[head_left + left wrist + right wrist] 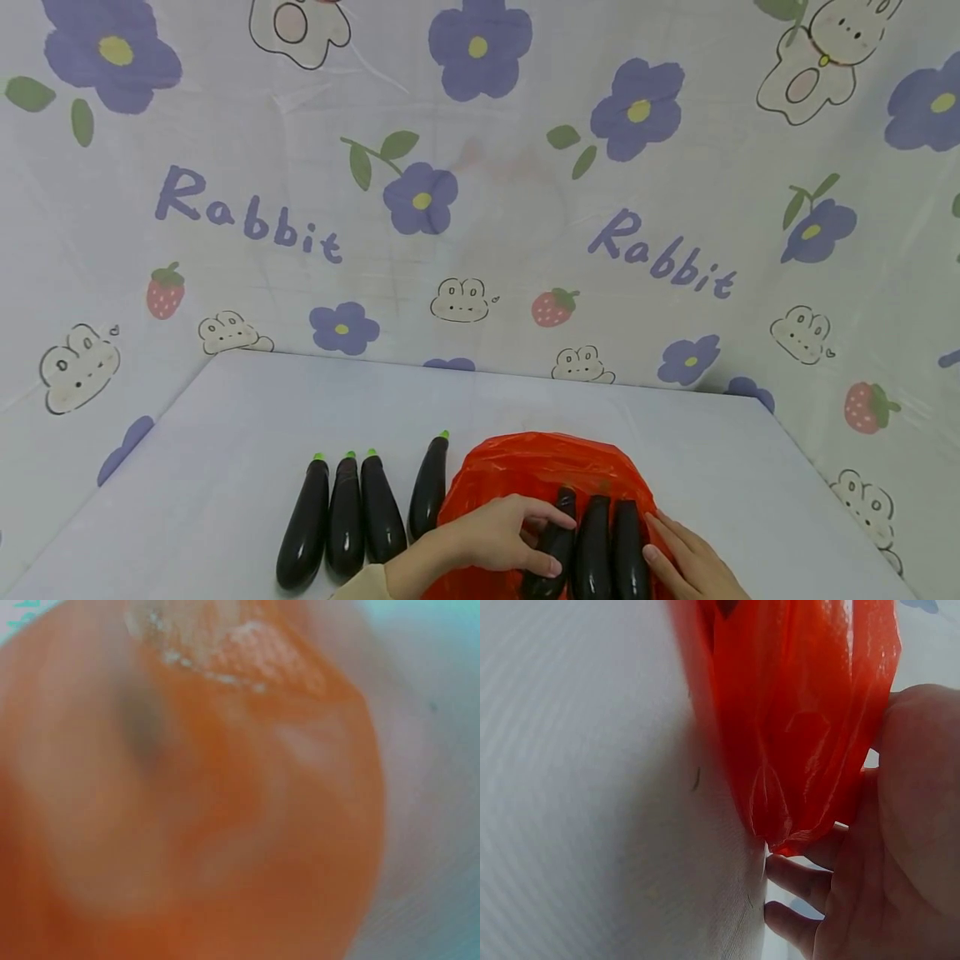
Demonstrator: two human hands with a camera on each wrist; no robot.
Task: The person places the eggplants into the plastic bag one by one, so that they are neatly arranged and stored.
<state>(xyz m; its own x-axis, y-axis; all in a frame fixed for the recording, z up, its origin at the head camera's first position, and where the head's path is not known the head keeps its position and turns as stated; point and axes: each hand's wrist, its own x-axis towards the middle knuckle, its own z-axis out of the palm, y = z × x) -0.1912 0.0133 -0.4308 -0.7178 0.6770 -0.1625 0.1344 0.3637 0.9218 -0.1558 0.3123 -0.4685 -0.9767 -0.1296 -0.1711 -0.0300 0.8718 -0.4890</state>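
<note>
In the head view, my left hand (498, 533) grips the leftmost of three dark eggplants lying in an open red plastic bag (525, 454). Its thumb and fingers lie around that eggplant (558, 546). Beside it are the middle eggplant (594, 546) and the right one (628, 550). Along the bag's right side rests my right hand (690, 562), fingers extended against the plastic. The right wrist view has the fingers (799, 881) at the bag's lower edge. Blurred orange-red plastic (300, 825) fills most of the left wrist view.
Left of the bag, three eggplants lie side by side on the white table (225, 433), among them the outermost eggplant (303, 529). Another eggplant (429, 483) lies close against the bag's left edge. A patterned cloth (480, 250) hangs behind the table.
</note>
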